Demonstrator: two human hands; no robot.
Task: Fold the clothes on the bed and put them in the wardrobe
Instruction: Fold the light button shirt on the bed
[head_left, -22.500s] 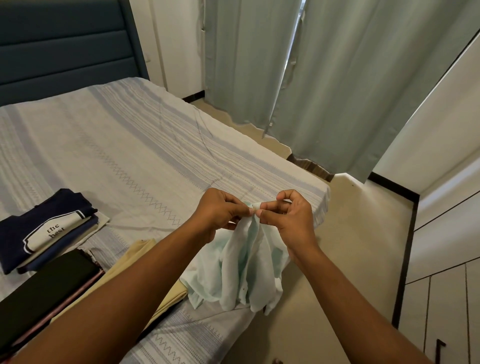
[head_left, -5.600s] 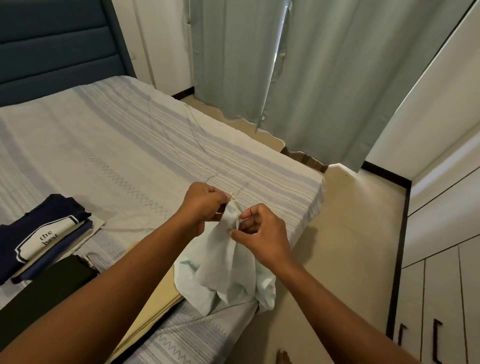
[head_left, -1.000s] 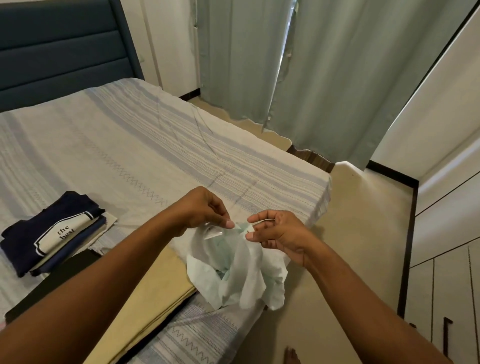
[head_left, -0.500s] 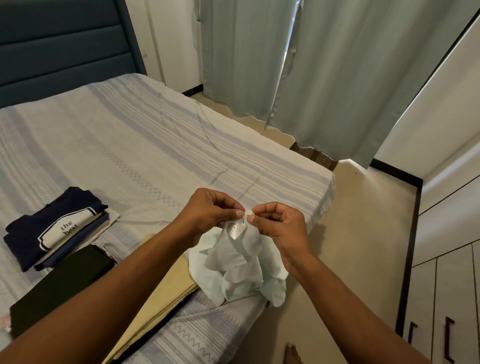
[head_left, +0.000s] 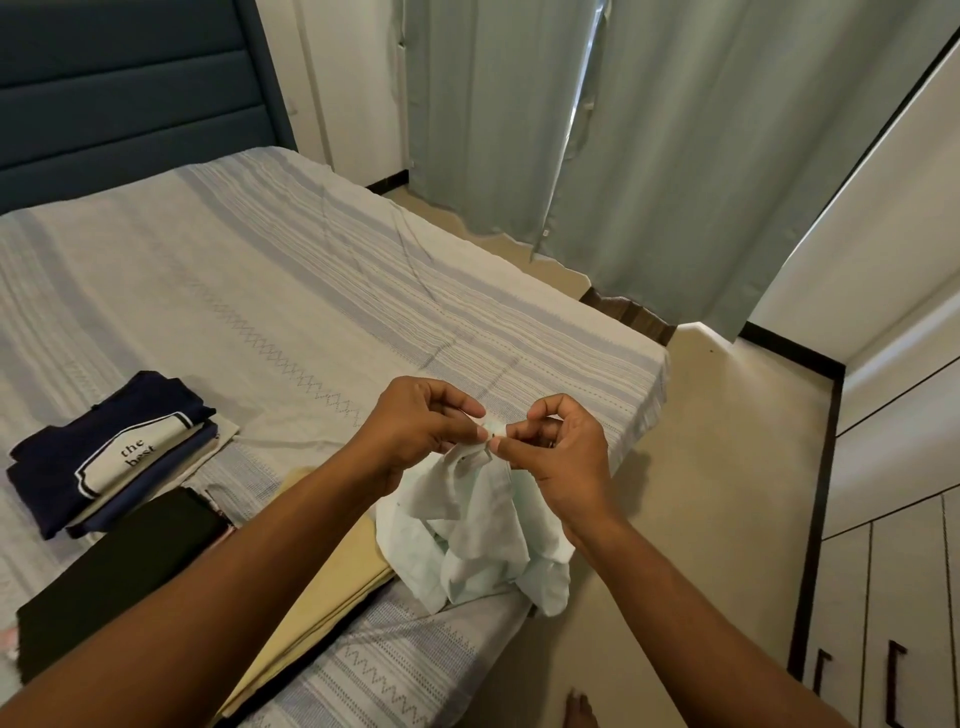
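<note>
Both hands meet at one spot on the top edge of the shirt (head_left: 483, 530). Left hand (head_left: 415, 426): thumb and forefinger pinch the cloth, other fingers curled. Right hand (head_left: 561, 452): the same pinch, fingertips almost touching those of the left. What sits between the fingertips is too small to tell.

Shirt: pale mint, bunched, hangs from the pinch above the near corner of the bed (head_left: 260, 286). Its lower folds drape over the bed's edge and touch the tan garment (head_left: 332, 571).

Tan garment lies flat on the bed, partly under the left forearm. Beside it to the left is a black garment (head_left: 119, 571), folded. Beyond that is a navy pile (head_left: 104, 447), folded, with a white patch reading "the best".

Headboard (head_left: 130, 88) at far left. Curtain (head_left: 649, 156) behind the bed. Wardrobe (head_left: 893, 597) at right, doors closed. A bare foot (head_left: 579, 712) shows on the floor at the bottom edge.
</note>
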